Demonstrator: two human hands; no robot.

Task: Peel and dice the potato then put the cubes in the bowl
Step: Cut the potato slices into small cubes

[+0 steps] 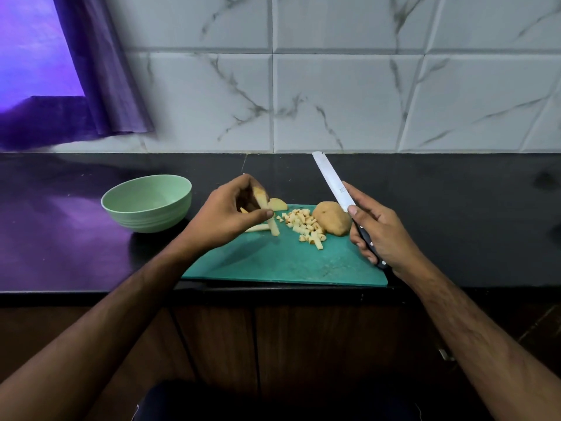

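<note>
On the green cutting board (273, 262) lies a pile of several small potato cubes (305, 224). To their right rests a large uncut potato piece (331, 218). My left hand (233, 214) hovers over the board's far left part and pinches a few potato strips (267, 211) that hang down. One strip (258, 228) lies flat under them, and a slice (277, 204) sits just behind. My right hand (376, 232) grips a knife (332, 180) by its black handle, blade raised and pointing away. A pale green bowl (148, 202) stands left of the board, with nothing in it.
The board sits at the front edge of a dark counter (455, 208). A marble-tiled wall (334, 86) rises behind it. A purple curtain (100, 86) hangs at the far left. Wooden cabinet doors (273, 344) are below the counter.
</note>
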